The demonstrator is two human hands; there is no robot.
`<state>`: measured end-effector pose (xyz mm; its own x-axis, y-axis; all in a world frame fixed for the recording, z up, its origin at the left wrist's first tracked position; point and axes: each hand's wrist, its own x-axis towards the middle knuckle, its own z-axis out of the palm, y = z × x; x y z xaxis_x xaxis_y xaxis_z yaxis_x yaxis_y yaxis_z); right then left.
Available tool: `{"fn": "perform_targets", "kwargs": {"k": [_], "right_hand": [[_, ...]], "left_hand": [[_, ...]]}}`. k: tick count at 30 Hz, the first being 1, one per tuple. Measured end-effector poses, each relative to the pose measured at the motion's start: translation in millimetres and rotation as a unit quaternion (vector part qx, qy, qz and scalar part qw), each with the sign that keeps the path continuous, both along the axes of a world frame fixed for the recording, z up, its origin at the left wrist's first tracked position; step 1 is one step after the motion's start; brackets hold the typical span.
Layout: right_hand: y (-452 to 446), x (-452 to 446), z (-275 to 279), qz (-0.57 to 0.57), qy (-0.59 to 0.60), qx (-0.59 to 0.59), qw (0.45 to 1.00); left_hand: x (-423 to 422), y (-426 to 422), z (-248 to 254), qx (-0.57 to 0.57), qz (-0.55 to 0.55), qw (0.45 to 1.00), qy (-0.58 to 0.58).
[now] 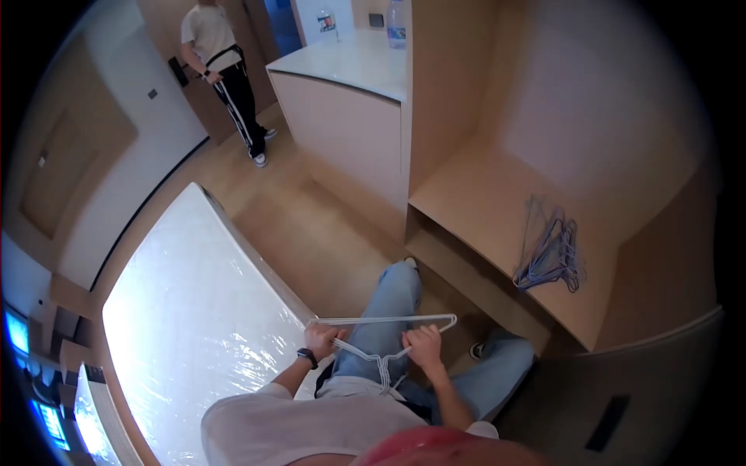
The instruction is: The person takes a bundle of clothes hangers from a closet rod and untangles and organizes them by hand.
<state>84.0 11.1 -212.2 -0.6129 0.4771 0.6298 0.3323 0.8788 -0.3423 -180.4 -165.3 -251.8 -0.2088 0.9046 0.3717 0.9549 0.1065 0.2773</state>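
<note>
Several thin white wire clothes hangers (381, 319) are held together as a small bundle above my lap. Their long straight bars point away from me, and the hooks hang toward my waist. My left hand (319, 339), with a dark watch on the wrist, is closed around the left corner of the bundle. On the sloping right side, my right hand (423, 346) grips the same hangers. A heap of more wire hangers (553, 252), bluish-grey, lies tangled on the wooden shelf (466, 186) to my right.
A plastic-wrapped mattress (194, 311) fills the left side. Ahead, a white-topped cabinet (342, 66) carries a large water bottle (397, 25) and a smaller bottle (326, 20). Near the door stands another person (221, 62). My legs extend over the wooden floor (287, 210).
</note>
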Motion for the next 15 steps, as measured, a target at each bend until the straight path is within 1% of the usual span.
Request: {"fn": "perform_targets", "kwargs": {"k": [1, 2, 3, 4, 5, 6, 7, 9, 10, 11, 12, 13, 14, 15], "right_hand": [[11.7, -0.1, 0.0, -0.009, 0.017, 0.010, 1.000], [20.9, 2.7, 2.8, -0.059, 0.063, 0.033, 0.996], [27.3, 5.7, 12.4, -0.074, 0.069, 0.028, 0.994], [30.6, 11.6, 29.3, -0.090, 0.069, 0.018, 0.993], [33.9, 18.2, 48.6, -0.106, 0.068, 0.010, 0.992], [29.1, 15.7, 77.1, -0.115, 0.092, 0.029, 0.989], [27.4, 17.0, 93.7, -0.114, 0.090, 0.036, 0.989], [19.3, 20.3, 110.5, -0.116, 0.087, 0.042, 0.989], [18.4, 21.1, 102.2, -0.130, 0.079, 0.026, 0.988], [19.4, 20.7, 82.7, -0.142, 0.072, 0.011, 0.987], [21.2, 20.3, 61.0, -0.153, 0.065, -0.003, 0.986], [21.4, 24.3, 28.3, -0.165, 0.034, -0.022, 0.986], [18.7, 31.2, -11.7, -0.175, 0.002, -0.043, 0.984], [16.1, 33.5, -32.9, -0.183, -0.029, -0.065, 0.980]], "left_hand": [[-8.0, 8.6, 5.1, 0.037, 0.008, 0.999, -0.022], [-14.6, 15.3, 9.0, 0.072, 0.015, 0.996, -0.046], [-17.7, 17.4, 13.0, 0.101, 0.022, 0.992, -0.075], [-19.8, 19.3, 28.3, 0.115, 0.041, 0.991, -0.054], [-18.9, 21.0, 46.0, 0.099, 0.062, 0.990, -0.083], [-19.7, 23.5, 59.6, 0.122, 0.059, 0.987, -0.085], [-22.6, 26.6, 67.4, 0.145, 0.055, 0.984, -0.084], [-23.9, 26.8, 65.8, 0.147, 0.064, 0.983, -0.086], [-24.5, 27.6, 61.5, 0.150, 0.069, 0.982, -0.088], [-18.1, 30.5, 49.1, 0.158, 0.073, 0.980, -0.095], [-4.9, 33.4, 26.8, 0.168, 0.077, 0.977, -0.102], [4.3, 30.4, 0.8, 0.177, 0.084, 0.974, -0.110], [2.1, 15.9, -33.2, 0.060, 0.127, 0.988, -0.068], [-1.3, 19.9, -23.7, 0.053, 0.124, 0.989, -0.059]]}}
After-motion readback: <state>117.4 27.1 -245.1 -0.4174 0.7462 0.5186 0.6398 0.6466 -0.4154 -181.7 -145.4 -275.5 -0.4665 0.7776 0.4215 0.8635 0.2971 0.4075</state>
